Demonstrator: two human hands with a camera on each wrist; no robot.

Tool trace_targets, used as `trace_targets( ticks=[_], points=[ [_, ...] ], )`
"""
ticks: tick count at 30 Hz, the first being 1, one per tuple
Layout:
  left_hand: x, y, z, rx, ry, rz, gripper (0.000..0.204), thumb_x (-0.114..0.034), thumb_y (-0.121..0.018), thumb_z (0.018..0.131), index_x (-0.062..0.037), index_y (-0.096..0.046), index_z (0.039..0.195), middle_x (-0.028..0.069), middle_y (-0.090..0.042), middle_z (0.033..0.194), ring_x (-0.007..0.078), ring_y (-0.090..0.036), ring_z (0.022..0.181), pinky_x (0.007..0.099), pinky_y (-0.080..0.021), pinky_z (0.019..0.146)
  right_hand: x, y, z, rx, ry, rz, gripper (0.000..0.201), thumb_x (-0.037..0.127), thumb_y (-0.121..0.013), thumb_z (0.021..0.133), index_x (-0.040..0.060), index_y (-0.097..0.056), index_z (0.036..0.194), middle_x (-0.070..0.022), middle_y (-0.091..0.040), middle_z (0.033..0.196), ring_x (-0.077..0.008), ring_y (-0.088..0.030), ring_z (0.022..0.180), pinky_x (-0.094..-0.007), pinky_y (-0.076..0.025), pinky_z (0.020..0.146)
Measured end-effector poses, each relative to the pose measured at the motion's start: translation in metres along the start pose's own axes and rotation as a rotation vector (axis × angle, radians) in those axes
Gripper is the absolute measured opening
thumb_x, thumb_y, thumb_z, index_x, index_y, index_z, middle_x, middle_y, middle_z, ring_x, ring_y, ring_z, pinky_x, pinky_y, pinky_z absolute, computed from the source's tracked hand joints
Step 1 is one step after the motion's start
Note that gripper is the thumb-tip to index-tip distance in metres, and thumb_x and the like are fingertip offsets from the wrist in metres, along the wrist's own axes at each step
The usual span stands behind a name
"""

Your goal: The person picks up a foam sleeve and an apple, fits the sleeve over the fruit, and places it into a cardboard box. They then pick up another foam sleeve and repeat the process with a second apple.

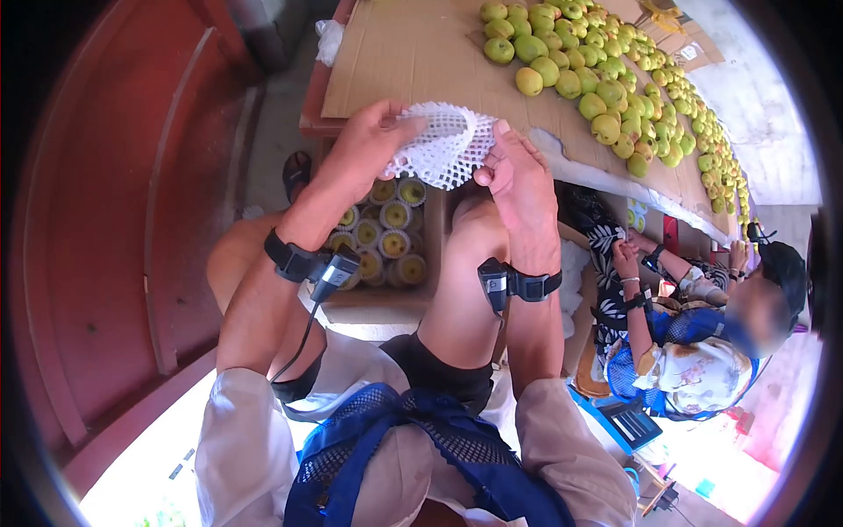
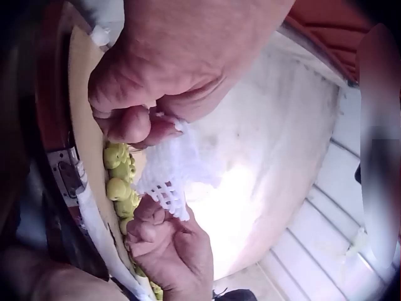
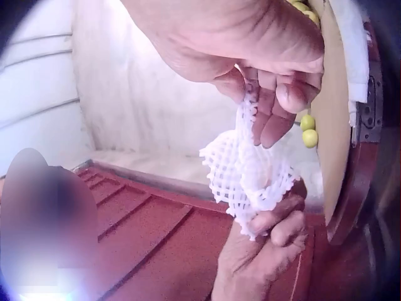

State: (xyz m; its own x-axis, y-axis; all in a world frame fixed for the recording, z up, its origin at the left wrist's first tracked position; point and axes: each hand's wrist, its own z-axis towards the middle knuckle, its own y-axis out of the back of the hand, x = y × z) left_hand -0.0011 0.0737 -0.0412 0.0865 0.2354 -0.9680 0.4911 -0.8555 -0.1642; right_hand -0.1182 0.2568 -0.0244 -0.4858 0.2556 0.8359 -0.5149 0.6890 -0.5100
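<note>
Between the two hands, over a box of fruit, a white foam fruit net point(image 1: 442, 151) is stretched out. My left hand point(image 1: 364, 151) grips its left side, thumb and fingers on the mesh. The right hand point(image 1: 520, 176) pinches the opposite edge between thumb and fingers. In the right wrist view the foam net point(image 3: 247, 169) hangs from the upper hand's fingertips and spreads toward the lower hand point(image 3: 266, 241). Below, the cardboard box point(image 1: 430, 263) between the knees has several netted fruits point(image 1: 395, 243) standing in rows.
A cardboard-covered table point(image 1: 413, 53) stands ahead, with many green apples point(image 1: 606, 97) heaped toward its right. Another person point(image 1: 694, 342) sits at the right. A red door point(image 1: 114, 176) is at the left, and a crumpled white bag point(image 1: 329, 41) hangs at the table's corner.
</note>
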Motion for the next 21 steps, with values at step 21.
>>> trace_targets(
  ticks=[21],
  points=[
    [0.003,-0.022,0.015,0.086,-0.392,0.342,0.034,-0.019,-0.072,0.095,-0.0015,-0.064,0.123,0.0013,-0.069,0.112,0.0095,-0.060,0.105,0.0287,-0.049,0.092,0.000,0.006,0.023,-0.135,0.110,-0.230,0.028,0.030,-0.062,0.102,0.0032,-0.067,0.098,0.0018,-0.060,0.077,-0.0049,-0.045,0.059,-0.0225,-0.035,0.051]
  ],
)
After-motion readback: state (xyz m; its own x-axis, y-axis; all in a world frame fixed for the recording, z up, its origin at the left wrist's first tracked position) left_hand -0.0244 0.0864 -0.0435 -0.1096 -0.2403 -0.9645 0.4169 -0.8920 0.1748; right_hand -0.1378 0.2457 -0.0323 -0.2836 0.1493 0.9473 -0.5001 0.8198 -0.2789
